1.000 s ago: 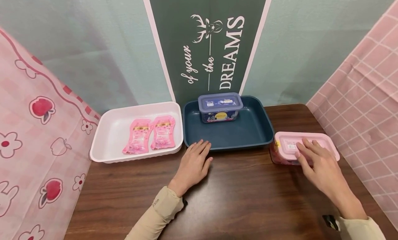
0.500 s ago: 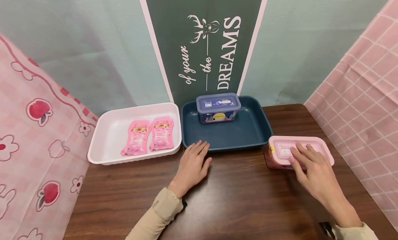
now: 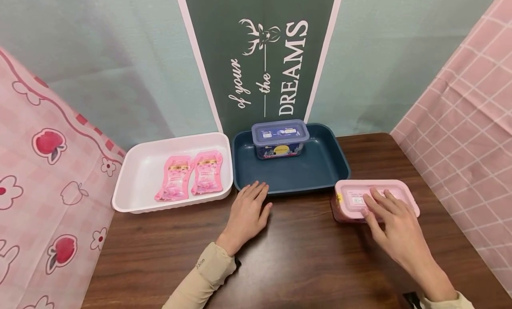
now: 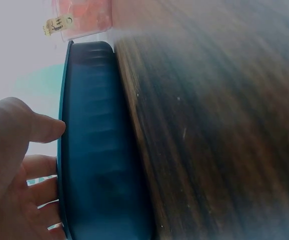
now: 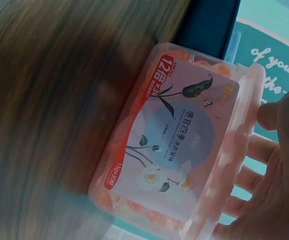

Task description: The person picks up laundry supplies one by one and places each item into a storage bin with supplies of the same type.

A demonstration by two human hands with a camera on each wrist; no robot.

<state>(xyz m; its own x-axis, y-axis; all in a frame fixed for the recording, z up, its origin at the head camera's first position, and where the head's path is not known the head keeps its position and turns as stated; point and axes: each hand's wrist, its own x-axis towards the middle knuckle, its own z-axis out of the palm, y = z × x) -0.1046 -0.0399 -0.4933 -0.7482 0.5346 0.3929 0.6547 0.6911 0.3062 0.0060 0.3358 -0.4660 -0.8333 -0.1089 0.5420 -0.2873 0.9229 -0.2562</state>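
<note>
My right hand (image 3: 396, 231) lies over a pink-lidded tub of laundry pods (image 3: 376, 201), its fingers spread on top of the lid. The right wrist view shows the tub's flowered label (image 5: 184, 135), with the thumb near the lid's edge. The tub stands upright on the table, close to the dark blue tray's right front corner. My left hand (image 3: 246, 218) rests by the front rim of the blue tray (image 3: 296, 191), fingers extended and the tips at the rim. At the back of that tray sits a blue-lidded tub (image 3: 281, 139).
On the left, a white tray (image 3: 136, 180) holds two pink pouches (image 3: 175, 178), side by side. It stands next to the blue tray on the brown wooden table (image 3: 296, 255). Patterned cloths hang at the left, back and right.
The pink tub has slid left and a little toward me under my right hand, coming nearer the blue tray. My left hand stays at the rim. The head view has shifted slightly.
</note>
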